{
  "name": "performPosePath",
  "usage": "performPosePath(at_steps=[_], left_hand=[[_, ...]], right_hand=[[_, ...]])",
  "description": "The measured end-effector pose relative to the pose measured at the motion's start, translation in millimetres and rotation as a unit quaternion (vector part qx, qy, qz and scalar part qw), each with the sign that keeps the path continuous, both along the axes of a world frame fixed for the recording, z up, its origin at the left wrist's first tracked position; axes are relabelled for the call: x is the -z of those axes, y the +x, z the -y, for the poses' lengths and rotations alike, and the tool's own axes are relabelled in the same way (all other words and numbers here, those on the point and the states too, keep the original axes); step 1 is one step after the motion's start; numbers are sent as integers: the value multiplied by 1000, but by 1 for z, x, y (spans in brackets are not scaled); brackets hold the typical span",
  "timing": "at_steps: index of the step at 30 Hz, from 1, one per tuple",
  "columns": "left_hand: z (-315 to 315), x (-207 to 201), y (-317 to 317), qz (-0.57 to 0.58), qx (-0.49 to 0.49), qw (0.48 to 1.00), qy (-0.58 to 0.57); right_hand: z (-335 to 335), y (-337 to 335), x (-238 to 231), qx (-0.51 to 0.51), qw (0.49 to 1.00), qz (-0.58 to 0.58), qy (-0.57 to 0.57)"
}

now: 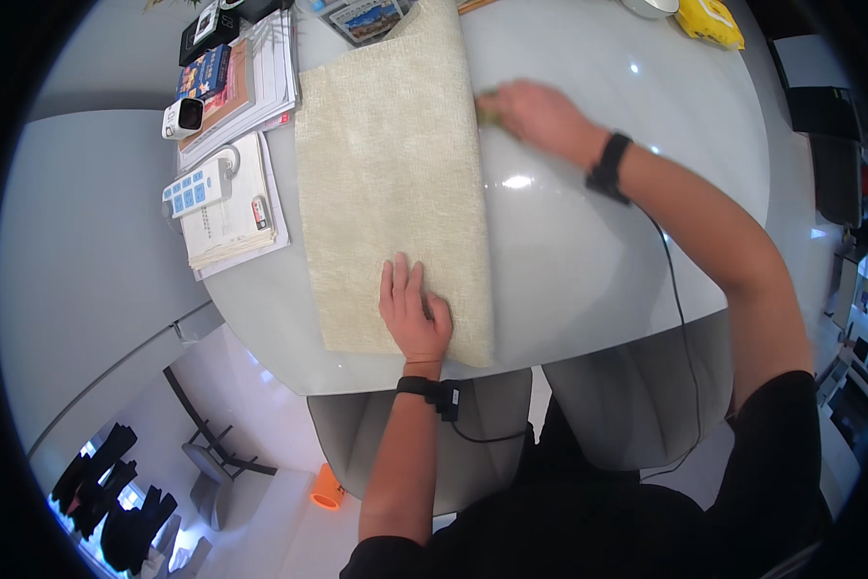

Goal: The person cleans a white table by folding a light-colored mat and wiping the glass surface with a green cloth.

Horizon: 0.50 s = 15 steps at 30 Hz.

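Note:
A cream textured cloth lies lengthwise on the white table, its far end curling up. Near its front edge, my left hand rests flat on it with the fingers extended and slightly apart, holding nothing. Beyond the middle, beside the cloth's right edge, my right hand is closed and somewhat blurred. A small greenish-tan thing sticks out of its fingers toward the cloth edge; its kind cannot be made out. Both wrists carry black bands with cables.
Along the table's left lie papers and books, a power strip and a small white camera. A clear container stands by the cloth's far end. A yellow packet and a bowl are far right. Grey chairs stand in front.

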<state>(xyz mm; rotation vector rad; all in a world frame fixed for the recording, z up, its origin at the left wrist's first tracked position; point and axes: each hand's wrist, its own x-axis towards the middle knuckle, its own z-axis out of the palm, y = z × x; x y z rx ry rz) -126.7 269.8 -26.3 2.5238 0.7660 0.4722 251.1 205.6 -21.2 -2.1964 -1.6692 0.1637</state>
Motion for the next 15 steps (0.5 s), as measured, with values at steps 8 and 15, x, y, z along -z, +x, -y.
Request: performPosePath(at_steps=[8,15], left_hand=[[0,3,0,17,-4,1000,2],[-4,-2,-3,12,14,999,-33]], right_hand=[[-48,47,6,160,987,-27,19],[64,-76,-20,85,993,-75,-30]])
